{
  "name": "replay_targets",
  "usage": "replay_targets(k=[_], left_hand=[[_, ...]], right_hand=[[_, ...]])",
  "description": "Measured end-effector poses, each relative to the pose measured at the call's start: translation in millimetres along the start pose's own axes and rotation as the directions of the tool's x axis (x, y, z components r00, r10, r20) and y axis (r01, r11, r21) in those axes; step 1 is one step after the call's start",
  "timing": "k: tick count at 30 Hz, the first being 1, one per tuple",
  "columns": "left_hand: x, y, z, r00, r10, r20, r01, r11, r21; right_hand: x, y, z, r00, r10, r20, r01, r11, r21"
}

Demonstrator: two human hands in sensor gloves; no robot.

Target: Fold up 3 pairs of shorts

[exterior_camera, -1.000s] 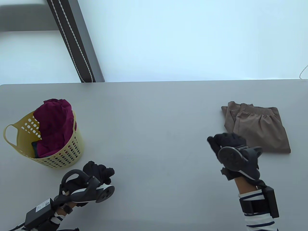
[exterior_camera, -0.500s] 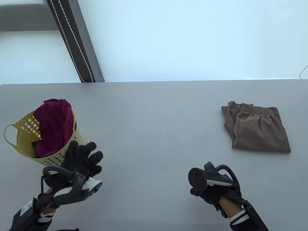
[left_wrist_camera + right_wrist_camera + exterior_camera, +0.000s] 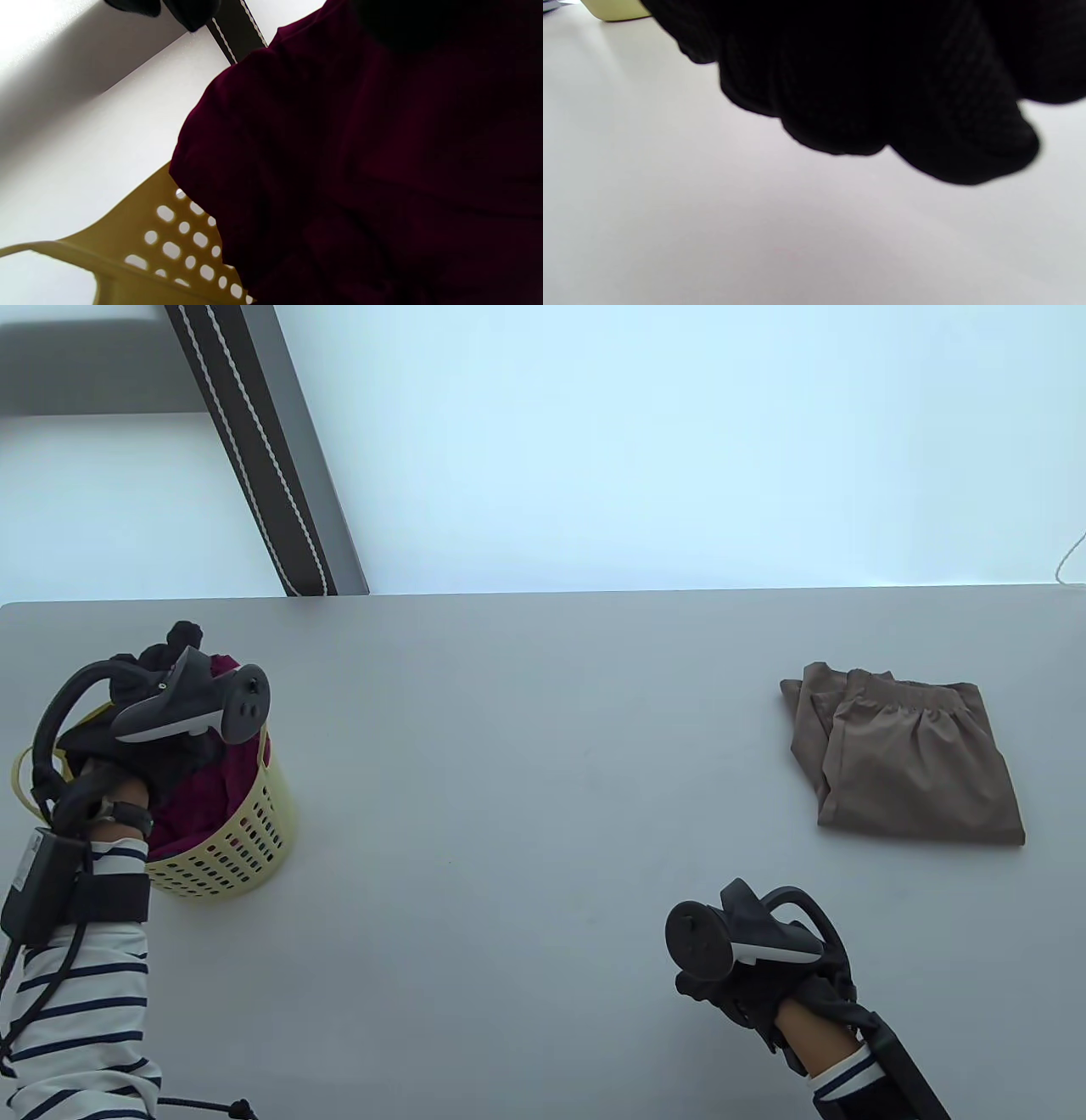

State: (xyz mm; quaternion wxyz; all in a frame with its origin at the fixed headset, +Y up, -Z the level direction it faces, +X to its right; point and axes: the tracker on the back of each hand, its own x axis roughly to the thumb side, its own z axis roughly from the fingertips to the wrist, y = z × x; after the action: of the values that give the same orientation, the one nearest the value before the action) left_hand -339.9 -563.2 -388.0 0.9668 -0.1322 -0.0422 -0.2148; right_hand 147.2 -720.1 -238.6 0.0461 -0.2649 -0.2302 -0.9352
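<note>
While the left hand (image 3: 127,729) reaches into the yellow basket (image 3: 246,840) at the table's (image 3: 526,729) nine o'clock, finger grip hidden, its maroon shorts (image 3: 360,169) look soft, light, best pinched at the waistband; the right hand (image 3: 747,984) rests loosely curled, empty.

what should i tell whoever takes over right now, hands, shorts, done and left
Left hand: over the yellow basket at the table's left, at the maroon shorts inside; whether it grips them is hidden.
Right hand: near the table's front edge, fingers loosely curled, holding nothing.
Done: the tan shorts lie folded at the right of the table.
Left: take the maroon shorts out and fold them. Something dark shows under them in the basket, probably the third pair, though that can't be confirmed from here.
</note>
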Motion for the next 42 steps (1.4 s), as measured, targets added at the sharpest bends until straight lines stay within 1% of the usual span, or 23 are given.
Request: replay_targets(k=[1,2,3,6,11,15,17,19,21,23,24,26,27,28,29,30,31,33,35,36,38,40,42], left_hand=[[-3.3,-0.2,-0.2,0.996,0.09,-0.028,-0.088,0.993,0.077],[-5.2,-1.0,0.1,0.99,0.135,-0.052,-0.128,0.985,0.115],[-5.9,-2.9,-0.1,0.988,0.147,-0.04,-0.143,0.985,0.1],[-4.1,-12.4,-2.8,0.989,0.145,-0.017,-0.145,0.989,-0.018],[-4.0,-23.4,-1.3,0.977,0.197,-0.085,-0.197,0.98,0.007],[-5.1,-31.0,1.9,0.963,0.254,-0.086,-0.253,0.967,0.027],[-13.8,-26.3,7.8,0.942,0.317,-0.112,-0.311,0.948,0.074],[-28.7,-16.0,17.0,0.905,0.389,-0.173,-0.366,0.918,0.151],[-51.6,5.3,34.4,0.856,0.449,-0.257,-0.379,0.882,0.281],[-69.0,27.1,51.8,0.823,0.491,-0.285,-0.373,0.847,0.379],[-77.5,40.4,63.5,0.8,0.525,-0.291,-0.374,0.815,0.443],[-91.1,70.7,92.8,0.742,0.633,-0.222,-0.396,0.681,0.616],[-93.7,81.5,104.0,0.731,0.662,-0.164,-0.408,0.617,0.673],[-96.1,97.2,120.7,0.724,0.687,-0.071,-0.421,0.521,0.743],[-96.7,106.7,131.6,0.715,0.699,-0.009,-0.433,0.453,0.779],[-95.8,120.8,149.0,0.7,0.707,0.104,-0.463,0.338,0.819],[-93.4,135.0,167.1,0.683,0.697,0.217,-0.49,0.217,0.845],[-85.5,156.3,195.0,0.657,0.656,0.373,-0.535,0.056,0.843],[-73.5,173.7,213.4,0.656,0.602,0.455,-0.555,-0.024,0.832],[-63.6,183.5,218.2,0.661,0.573,0.485,-0.575,-0.029,0.818],[-45.8,193.4,216.0,0.656,0.545,0.522,-0.629,0.012,0.777],[-20.0,198.2,202.4,0.646,0.521,0.558,-0.688,0.081,0.721],[16.1,196.0,175.4,0.641,0.521,0.564,-0.736,0.208,0.644]], right_hand=[[0.1,-0.1,0.1,1.0,0.002,-0.001,-0.002,1.0,0.0],[0.3,-0.4,0.3,1.0,0.004,-0.002,-0.004,1.0,-0.002],[0.4,-0.4,0.2,1.0,0.005,-0.002,-0.005,1.0,-0.003],[0.8,-0.5,0.2,1.0,0.004,0.002,-0.004,1.0,0.002],[2.5,-0.6,0.9,1.0,0.023,0.001,-0.023,1.0,0.005],[4.2,-0.4,1.3,0.999,0.036,0.003,-0.036,0.999,0.003],[4.3,-0.2,1.4,0.999,0.039,0.004,-0.039,0.999,0.004],[4.2,-0.2,1.7,0.999,0.041,0.004,-0.041,0.999,0.005],[3.7,-0.4,1.9,0.999,0.041,0.001,-0.041,0.999,0.004],[3.3,-0.6,2.1,0.999,0.038,-0.002,-0.038,0.999,0.003],[3.1,-0.6,2.2,0.999,0.037,-0.003,-0.037,0.999,0.003],[2.4,-0.9,2.3,0.999,0.035,-0.006,-0.035,0.999,-0.001],[2.1,-1.0,2.4,0.999,0.035,-0.008,-0.035,0.999,-0.002],[1.7,-1.1,2.5,0.999,0.034,-0.01,-0.034,0.999,-0.005],[1.3,-1.2,2.6,0.999,0.033,-0.012,-0.033,0.999,-0.006],[0.8,-1.3,2.7,0.999,0.032,-0.014,-0.032,0.999,-0.007],[0.2,-1.4,2.8,0.999,0.03,-0.016,-0.031,1.0,-0.007],[-1.4,-1.9,3.1,0.999,0.028,-0.022,-0.029,1.0,-0.012],[-2.8,-2.4,3.5,0.999,0.027,-0.028,-0.027,0.999,-0.018],[-3.7,-2.9,3.7,0.999,0.027,-0.032,-0.028,0.999,-0.02],[-5.0,-3.5,4.2,0.999,0.027,-0.038,-0.028,0.999,-0.026],[-6.3,-4.2,4.9,0.999,0.03,-0.046,-0.031,0.999,-0.032],[-7.8,-4.9,5.8,0.998,0.033,-0.053,-0.035,0.999,-0.037]])
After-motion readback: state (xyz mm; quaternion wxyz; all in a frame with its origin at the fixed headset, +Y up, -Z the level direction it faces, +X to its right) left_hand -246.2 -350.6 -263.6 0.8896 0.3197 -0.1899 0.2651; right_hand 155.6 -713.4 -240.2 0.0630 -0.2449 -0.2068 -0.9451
